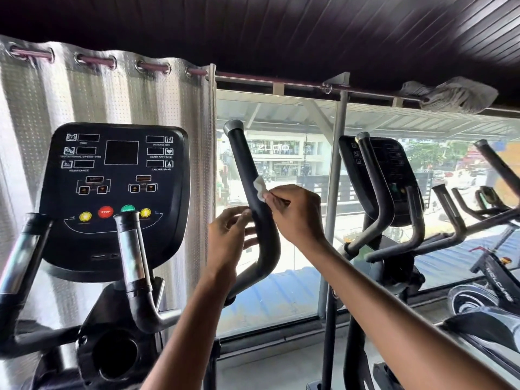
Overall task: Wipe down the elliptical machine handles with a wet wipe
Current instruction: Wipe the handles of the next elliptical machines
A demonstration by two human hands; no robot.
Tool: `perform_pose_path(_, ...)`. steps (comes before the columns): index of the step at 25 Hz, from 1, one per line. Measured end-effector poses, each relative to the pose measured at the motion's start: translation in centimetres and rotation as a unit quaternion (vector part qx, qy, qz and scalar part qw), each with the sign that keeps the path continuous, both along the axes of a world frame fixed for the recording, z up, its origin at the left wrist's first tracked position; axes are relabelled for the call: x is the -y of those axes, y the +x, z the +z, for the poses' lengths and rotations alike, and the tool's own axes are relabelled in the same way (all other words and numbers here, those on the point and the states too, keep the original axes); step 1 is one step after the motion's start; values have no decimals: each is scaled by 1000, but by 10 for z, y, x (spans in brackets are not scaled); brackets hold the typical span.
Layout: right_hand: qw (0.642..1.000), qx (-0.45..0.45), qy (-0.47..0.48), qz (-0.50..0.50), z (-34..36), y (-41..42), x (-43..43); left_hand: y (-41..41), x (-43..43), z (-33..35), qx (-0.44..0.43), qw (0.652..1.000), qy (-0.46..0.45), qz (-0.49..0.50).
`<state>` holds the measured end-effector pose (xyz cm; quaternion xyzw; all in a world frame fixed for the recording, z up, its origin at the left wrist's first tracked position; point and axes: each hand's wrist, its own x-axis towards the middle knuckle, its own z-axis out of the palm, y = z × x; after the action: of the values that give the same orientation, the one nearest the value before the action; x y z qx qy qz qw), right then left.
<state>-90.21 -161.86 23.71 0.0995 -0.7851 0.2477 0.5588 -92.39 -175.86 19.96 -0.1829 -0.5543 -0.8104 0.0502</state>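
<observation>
Right hand point(295, 212) pinches the wet wipe point(259, 188) between thumb and fingertips and presses it on the right flank of the handle point(242, 156), about mid-length. The wipe is bunched small, so the contact patch is tiny.

Left hand point(225, 243) sits at 7 o'clock from the wipe. Its fingers are loosely spread and hold nothing, with the tips at the handle's left edge near the bend. Can't tell if it really braces the bar.

Doing it well, my read:
- unfold the wipe and wrap it round the tube, not just one side
- stroke along the tube from the cap point(233, 125) down to the bend, rotating the grip to get the back face
- steady the bar with the left hand below the wipe, since it likely swings

Orientation: the handle is centre frame, at 3 o'clock from the console point(118, 192), in front of the window. The capped end points to about 11 o'clock. The long axis runs down toward 5 o'clock, then the tube curls back toward 7 o'clock at the bend.

The short grip point(130, 249) under the console looks not yet wiped, but I can't confirm that.
</observation>
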Motion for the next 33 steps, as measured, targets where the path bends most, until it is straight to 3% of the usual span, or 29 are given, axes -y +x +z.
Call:
perform_pose_path(5,997,41,-53,37,-15,13,-3,-5,-2,-15,-16,1000,14,-4)
perform_pose_path(15,949,120,-231,178,82,-91,4,-10,-9,3,-92,985,-96,106)
perform_pose_path(18,954,134,-217,160,55,-78,-2,-14,-6,10,-99,985,-110,92)
perform_pose_path(22,911,180,-259,267,-10,-28,-20,-18,3,5,-95,992,-78,26)
perform_pose_path(24,935,163,-208,238,-30,-8,-27,-16,5,-6,-86,993,-74,18)
perform_pose_path(28,990,23,-19,137,-30,14,-21,-18,3,-38,-69,991,-110,22)
perform_pose_path(31,987,-40,138,72,-37,18,-16,-18,5,-59,-143,970,-189,44)
perform_pose_path(33,982,-35,175,67,-25,14,-18,-18,9,-68,-186,952,-239,47)
